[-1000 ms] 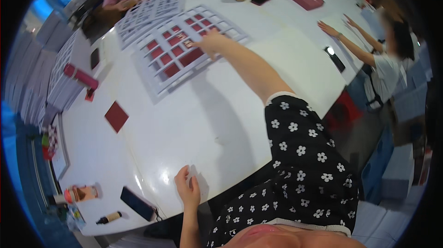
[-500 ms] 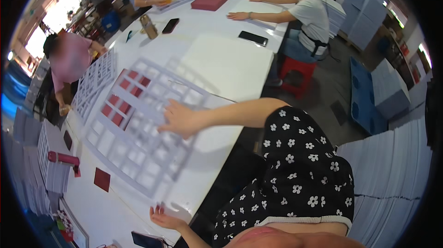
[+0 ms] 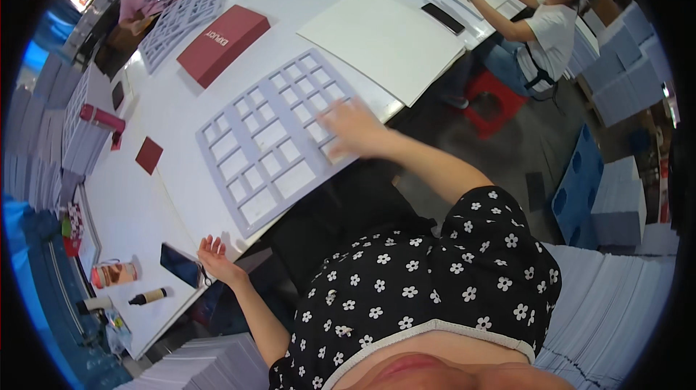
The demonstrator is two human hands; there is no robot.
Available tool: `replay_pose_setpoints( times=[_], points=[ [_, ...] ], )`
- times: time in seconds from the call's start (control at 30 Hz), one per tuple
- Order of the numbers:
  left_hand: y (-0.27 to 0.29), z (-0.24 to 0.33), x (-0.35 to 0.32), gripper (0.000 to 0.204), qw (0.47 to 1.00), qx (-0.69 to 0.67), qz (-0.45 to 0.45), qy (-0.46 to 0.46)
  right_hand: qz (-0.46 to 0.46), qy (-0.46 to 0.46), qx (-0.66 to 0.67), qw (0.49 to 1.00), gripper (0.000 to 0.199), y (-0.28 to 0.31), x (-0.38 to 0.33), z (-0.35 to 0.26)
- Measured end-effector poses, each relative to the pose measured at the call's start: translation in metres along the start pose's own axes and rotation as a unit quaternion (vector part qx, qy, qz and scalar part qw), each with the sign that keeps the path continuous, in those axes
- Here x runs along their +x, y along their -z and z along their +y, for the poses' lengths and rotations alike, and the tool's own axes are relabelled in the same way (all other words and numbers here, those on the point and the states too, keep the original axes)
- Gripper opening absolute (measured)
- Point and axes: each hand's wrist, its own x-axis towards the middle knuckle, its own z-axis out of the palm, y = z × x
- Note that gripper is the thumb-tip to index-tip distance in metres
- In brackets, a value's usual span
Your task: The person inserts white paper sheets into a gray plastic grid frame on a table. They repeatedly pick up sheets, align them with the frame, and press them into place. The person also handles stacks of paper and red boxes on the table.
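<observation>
A pale lavender grid frame (image 3: 264,145) with many rectangular openings lies flat on the white table, close to its near edge. Over the frame's right end is my right hand (image 3: 353,129), blurred, with its fingers apart and nothing seen in them; whether it touches the frame I cannot tell. My left hand (image 3: 217,259) rests at the table's near edge, palm turned up, fingers loosely apart and holding nothing. Right beside it is a dark phone (image 3: 180,265). A closed dark red box (image 3: 223,45) sits beyond the frame.
White boards (image 3: 384,42) lie beyond the frame at right. A small red square card (image 3: 149,155), a pink-red bottle (image 3: 102,117), a jar (image 3: 114,274) and a marker-like tube (image 3: 148,296) are at left. Co-workers sit across the table (image 3: 174,194). Stacked sheets (image 3: 602,303) stand at right.
The grid frame, raised and blurred over the red box before, now lies flat nearer me, and the box shows fully. My right hand stays at the frame. My view has shifted.
</observation>
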Motion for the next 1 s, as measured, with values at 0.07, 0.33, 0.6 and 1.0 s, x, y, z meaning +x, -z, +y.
replay_pose_setpoints(
  times=[0.07, 0.33, 0.6, 1.0],
  points=[
    [0.009, 0.002, -0.015, 0.043, 1.000, 0.017, 0.013, -0.002, 0.036, -0.128, -0.009, 0.991, 0.083, 0.007, 0.008, 0.062],
    [-0.025, 0.010, -0.027, 0.028, 0.997, 0.027, 0.013, -0.073, 0.012, -0.220, -0.188, 0.957, 0.032, -0.038, -0.050, 0.165],
    [-0.059, 0.015, -0.026, 0.026, 0.995, -0.005, -0.052, -0.084, 0.079, -0.181, -0.135, 0.971, 0.019, -0.029, -0.037, 0.167],
    [-0.026, 0.000, -0.025, 0.024, 0.998, 0.029, -0.019, -0.060, 0.268, -0.171, -0.240, 0.917, 0.004, 0.006, -0.050, 0.172]
  ],
)
